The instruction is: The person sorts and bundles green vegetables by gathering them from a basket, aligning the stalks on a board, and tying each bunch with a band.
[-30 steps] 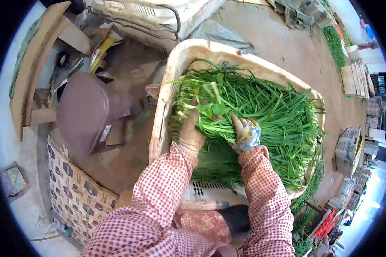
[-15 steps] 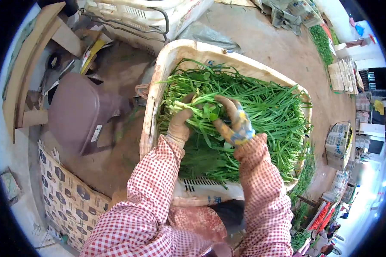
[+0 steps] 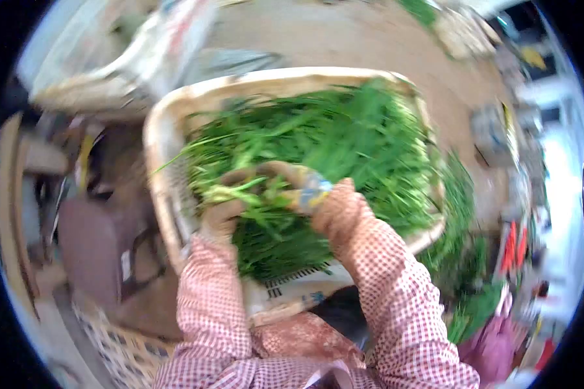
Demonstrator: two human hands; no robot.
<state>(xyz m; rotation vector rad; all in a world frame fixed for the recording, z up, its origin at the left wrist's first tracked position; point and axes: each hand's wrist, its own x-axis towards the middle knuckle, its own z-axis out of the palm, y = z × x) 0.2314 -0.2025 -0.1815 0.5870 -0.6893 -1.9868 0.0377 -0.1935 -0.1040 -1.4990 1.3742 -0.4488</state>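
Note:
A white plastic crate (image 3: 292, 76) holds a thick bed of long, narrow-bladed greens (image 3: 350, 136). My left hand (image 3: 224, 217), in a dirty work glove, is closed around a small bunch of greens (image 3: 237, 194) with pale stem ends pointing left. My right hand (image 3: 295, 185), in a glove with blue and yellow patches, curls its fingers at the leafy side of the same bunch. Both hands are over the near left part of the crate. Motion blur and the leaves hide the fingertips.
A brown plastic stool (image 3: 87, 249) stands left of the crate. Another white container (image 3: 110, 84) is at the upper left. More greens (image 3: 457, 207) lie on the floor along the right side, near a purple bag (image 3: 493, 343). A patterned cardboard sheet (image 3: 120, 340) is at lower left.
The view has turned, so the crate sits further left and squarer in it. My hands have come closer together around the bunch, nearer the crate's front.

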